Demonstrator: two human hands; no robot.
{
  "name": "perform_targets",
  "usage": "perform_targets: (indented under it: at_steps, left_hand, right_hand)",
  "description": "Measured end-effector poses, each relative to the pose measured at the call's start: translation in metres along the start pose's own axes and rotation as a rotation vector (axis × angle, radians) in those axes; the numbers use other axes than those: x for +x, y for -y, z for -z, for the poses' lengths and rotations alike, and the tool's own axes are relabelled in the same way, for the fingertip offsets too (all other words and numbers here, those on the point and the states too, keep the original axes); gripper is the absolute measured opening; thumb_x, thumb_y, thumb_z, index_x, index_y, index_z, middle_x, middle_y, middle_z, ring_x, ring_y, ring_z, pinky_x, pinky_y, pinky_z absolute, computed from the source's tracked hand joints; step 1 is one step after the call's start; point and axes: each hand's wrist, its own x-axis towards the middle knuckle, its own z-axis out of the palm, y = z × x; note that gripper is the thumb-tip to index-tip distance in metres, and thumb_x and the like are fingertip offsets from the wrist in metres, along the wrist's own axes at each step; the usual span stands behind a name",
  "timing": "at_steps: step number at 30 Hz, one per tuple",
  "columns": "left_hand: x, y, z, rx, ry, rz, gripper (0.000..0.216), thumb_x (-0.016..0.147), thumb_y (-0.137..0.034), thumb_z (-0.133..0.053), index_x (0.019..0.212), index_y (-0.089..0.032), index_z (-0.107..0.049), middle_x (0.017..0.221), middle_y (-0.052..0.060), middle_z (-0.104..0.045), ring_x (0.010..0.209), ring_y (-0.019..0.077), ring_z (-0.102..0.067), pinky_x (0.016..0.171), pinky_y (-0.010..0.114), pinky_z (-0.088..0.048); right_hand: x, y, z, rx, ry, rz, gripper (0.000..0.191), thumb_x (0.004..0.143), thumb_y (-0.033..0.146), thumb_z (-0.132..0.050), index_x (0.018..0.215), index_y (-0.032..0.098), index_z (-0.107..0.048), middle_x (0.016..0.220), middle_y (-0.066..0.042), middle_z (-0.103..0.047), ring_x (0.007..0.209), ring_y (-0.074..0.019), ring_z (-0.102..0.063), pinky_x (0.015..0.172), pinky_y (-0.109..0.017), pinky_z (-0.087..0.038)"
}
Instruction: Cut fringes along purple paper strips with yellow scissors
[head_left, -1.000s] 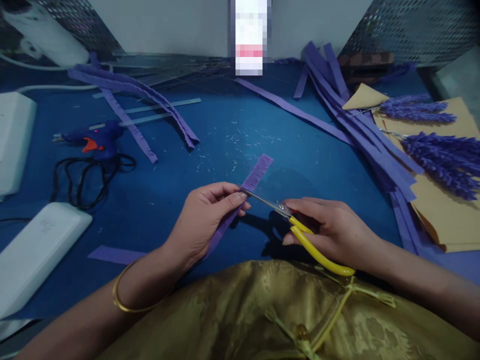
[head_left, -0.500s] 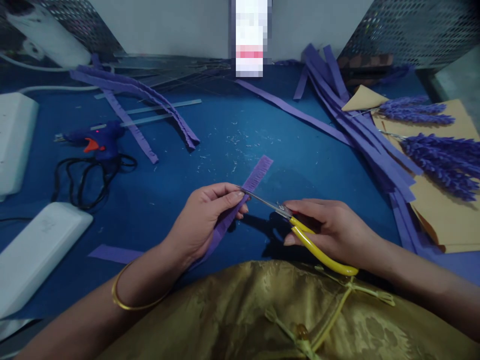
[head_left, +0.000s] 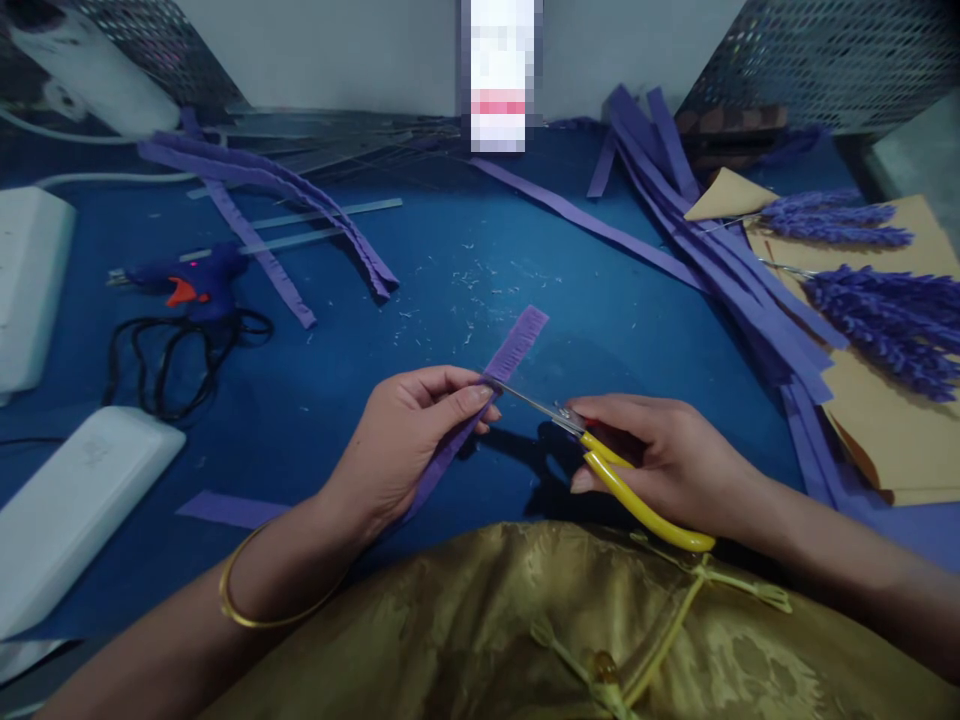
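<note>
Between the thumb and fingers of my left hand (head_left: pixel 420 430) is a purple crepe paper strip (head_left: pixel 517 343), pinched near the middle of its visible length. Its far end points up and away and carries a row of short cuts; the other end runs back under my left wrist. My right hand (head_left: pixel 660 450) is closed round the yellow handles of a pair of scissors (head_left: pixel 637 510). The scissors' narrow blades reach left to the strip, their tips right beside my left thumb. Whether the blades are fully closed is hard to make out.
A blue glue gun (head_left: pixel 195 275) with a coiled black cord lies left, near white power strips (head_left: pixel 90 500). Purple strips (head_left: pixel 720 250) are heaped at the right, beside purple flower sprigs (head_left: pixel 885 320) on tan paper (head_left: pixel 870 440). Clear glue sticks (head_left: pixel 322 215) lie behind.
Both hands stay in nearly the same place. The strip's far end has risen very slightly, and the scissor blades remain at the strip beside my left thumb.
</note>
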Motion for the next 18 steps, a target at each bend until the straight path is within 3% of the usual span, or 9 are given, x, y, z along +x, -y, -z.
perform_targets:
  at_steps: [5, 18]
  left_hand:
    - [-0.0003, -0.0013, -0.0014, 0.005, -0.029, -0.014, 0.004, 0.075, -0.022, -0.080, 0.076, -0.018, -0.078, 0.067, 0.000, -0.074, 0.062, 0.0079, -0.064, 0.064, 0.015, -0.051]
    - [-0.0017, -0.0020, -0.0042, -0.002, -0.051, -0.005, 0.004, 0.074, -0.022, -0.080, 0.074, -0.018, -0.078, 0.067, 0.001, -0.074, 0.060, 0.0096, -0.063, 0.062, 0.019, -0.050]
  right_hand:
    - [-0.0004, -0.0005, -0.0007, -0.063, -0.016, -0.001, 0.047, 0.085, 0.058, -0.071, 0.113, 0.021, -0.069, 0.080, -0.002, -0.067, 0.063, -0.0156, -0.056, 0.058, -0.026, -0.042]
    - [-0.0006, -0.0005, -0.0014, -0.065, -0.009, 0.030, 0.047, 0.089, 0.061, -0.064, 0.109, 0.019, -0.070, 0.084, -0.006, -0.071, 0.067, -0.0178, -0.062, 0.061, -0.027, -0.046]
